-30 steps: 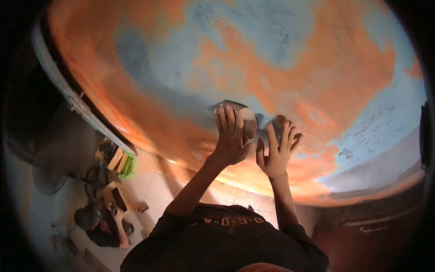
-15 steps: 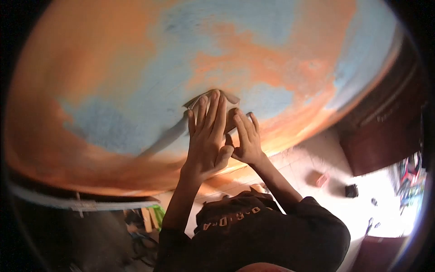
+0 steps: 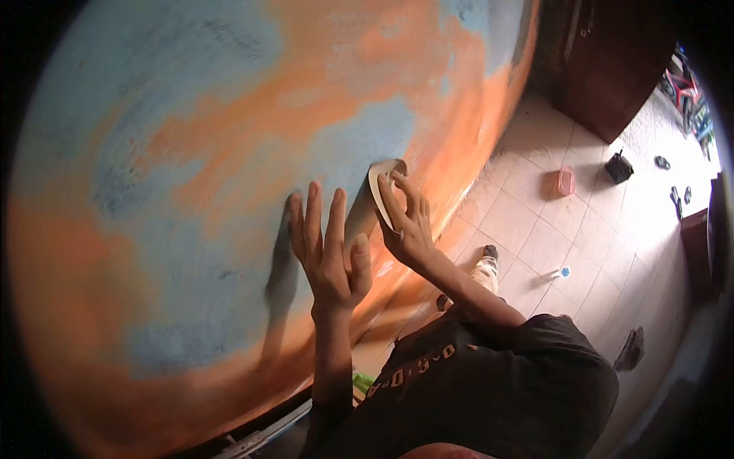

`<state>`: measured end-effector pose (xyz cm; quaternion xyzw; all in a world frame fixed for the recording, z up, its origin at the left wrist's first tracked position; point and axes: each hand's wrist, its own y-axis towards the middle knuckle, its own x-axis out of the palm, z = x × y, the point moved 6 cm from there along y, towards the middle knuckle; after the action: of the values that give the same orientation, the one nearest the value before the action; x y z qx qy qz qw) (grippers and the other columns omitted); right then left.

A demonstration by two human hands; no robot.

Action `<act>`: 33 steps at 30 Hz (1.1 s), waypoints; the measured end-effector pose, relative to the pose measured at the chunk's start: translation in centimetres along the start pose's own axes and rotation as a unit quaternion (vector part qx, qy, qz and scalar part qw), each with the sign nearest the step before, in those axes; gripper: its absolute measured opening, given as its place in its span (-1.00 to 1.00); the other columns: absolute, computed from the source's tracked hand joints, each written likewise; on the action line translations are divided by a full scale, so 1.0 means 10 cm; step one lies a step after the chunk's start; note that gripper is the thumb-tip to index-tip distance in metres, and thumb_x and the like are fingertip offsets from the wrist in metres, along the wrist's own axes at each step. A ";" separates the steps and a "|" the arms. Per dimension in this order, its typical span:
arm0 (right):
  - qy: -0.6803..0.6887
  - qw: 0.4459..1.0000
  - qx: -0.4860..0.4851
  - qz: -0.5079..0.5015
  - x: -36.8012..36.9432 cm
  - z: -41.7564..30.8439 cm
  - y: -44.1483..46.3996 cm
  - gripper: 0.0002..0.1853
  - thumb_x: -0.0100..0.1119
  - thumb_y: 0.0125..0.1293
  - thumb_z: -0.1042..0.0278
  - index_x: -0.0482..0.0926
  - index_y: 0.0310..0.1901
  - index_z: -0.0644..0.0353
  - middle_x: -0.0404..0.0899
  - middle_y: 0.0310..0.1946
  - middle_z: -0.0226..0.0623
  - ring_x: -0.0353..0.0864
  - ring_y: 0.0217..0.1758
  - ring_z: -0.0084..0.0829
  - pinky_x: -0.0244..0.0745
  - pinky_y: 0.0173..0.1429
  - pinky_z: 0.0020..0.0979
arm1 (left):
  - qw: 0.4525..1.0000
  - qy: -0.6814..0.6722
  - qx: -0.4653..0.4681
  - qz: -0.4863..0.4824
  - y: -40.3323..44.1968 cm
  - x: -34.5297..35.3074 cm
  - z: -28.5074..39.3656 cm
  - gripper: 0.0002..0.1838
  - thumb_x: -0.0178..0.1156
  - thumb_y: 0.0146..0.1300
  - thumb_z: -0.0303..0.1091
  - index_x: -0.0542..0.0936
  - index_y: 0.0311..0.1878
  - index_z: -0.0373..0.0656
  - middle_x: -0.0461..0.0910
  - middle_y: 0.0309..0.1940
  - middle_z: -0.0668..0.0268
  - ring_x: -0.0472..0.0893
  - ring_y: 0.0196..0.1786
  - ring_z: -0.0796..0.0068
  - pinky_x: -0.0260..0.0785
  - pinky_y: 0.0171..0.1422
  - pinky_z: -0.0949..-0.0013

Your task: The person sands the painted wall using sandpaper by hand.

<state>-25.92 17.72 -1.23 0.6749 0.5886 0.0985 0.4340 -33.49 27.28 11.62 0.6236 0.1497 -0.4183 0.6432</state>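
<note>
Before me rises a wall (image 3: 252,153) with patchy orange and blue-grey paint. My right hand (image 3: 413,222) is closed on a curled pale sheet, which looks like sandpaper (image 3: 377,191), at the wall's blue-grey and orange area. The sheet bends along the fingers, and its far side is hidden. To the left, my left hand (image 3: 329,260) is open with its fingers spread and nothing in it. Its fingertips are at or close to the wall, and its shadow falls beside it; I cannot tell whether they touch.
On the tiled floor (image 3: 535,229) lie a pink basket (image 3: 564,181), a black box-like item (image 3: 618,167), a small blue-and-white container (image 3: 564,272) and a dark cloth-like item (image 3: 631,350). A dark brown door (image 3: 615,69) stands at the upper right. Sandals (image 3: 677,203) lie near the bright doorway.
My hands have come apart. The left has let go of the sandpaper, which stays in the right hand. The view has turned right, showing more floor.
</note>
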 end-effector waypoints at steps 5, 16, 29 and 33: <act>0.035 0.997 0.042 0.055 -0.18 0.31 0.76 -0.34 0.07 0.34 0.45 0.16 0.47 0.26 0.14 0.44 0.20 0.17 0.48 0.15 0.16 0.45 -0.02 | 0.995 0.090 -0.032 -0.025 -0.12 0.23 -0.03 -0.39 0.04 0.40 -0.12 0.34 0.46 -0.17 -0.08 0.57 -0.12 -0.29 0.58 -0.36 -0.43 0.54 -0.34; 0.003 0.999 0.035 0.034 -0.15 0.27 0.70 -0.28 0.14 0.29 0.48 0.17 0.49 0.13 -0.08 0.51 0.24 -0.05 0.56 0.22 0.00 0.54 0.04 | 0.964 0.249 -0.090 0.007 -0.23 0.56 -0.09 -0.36 0.00 0.43 0.05 0.33 0.49 -0.02 -0.26 0.62 0.01 -0.60 0.59 -0.16 -0.92 0.42 -0.31; 0.017 0.999 -0.006 0.042 -0.46 0.87 1.43 -0.30 0.02 0.33 0.47 0.10 0.51 0.22 0.04 0.49 0.17 -0.02 0.55 0.16 -0.11 0.58 0.06 | 0.956 0.213 -0.194 0.058 0.27 1.09 0.11 -0.36 0.03 0.42 0.03 0.35 0.47 -0.06 -0.50 0.56 -0.20 -0.79 0.46 -0.41 -1.04 0.22 -0.46; 0.024 0.999 -0.040 0.022 -0.63 1.13 1.77 -0.27 0.02 0.28 0.53 0.10 0.51 0.23 0.00 0.51 0.14 -0.08 0.58 0.16 -0.10 0.58 0.05 | 0.954 0.200 -0.211 0.071 0.52 1.24 0.26 -0.35 0.06 0.41 0.03 0.34 0.48 -0.05 -0.51 0.55 -0.23 -0.80 0.45 -0.44 -1.03 0.16 -0.52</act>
<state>-7.89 8.08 6.75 0.6673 0.5792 0.1478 0.4443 -23.05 19.79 6.75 0.5535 0.3154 -0.1976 0.7450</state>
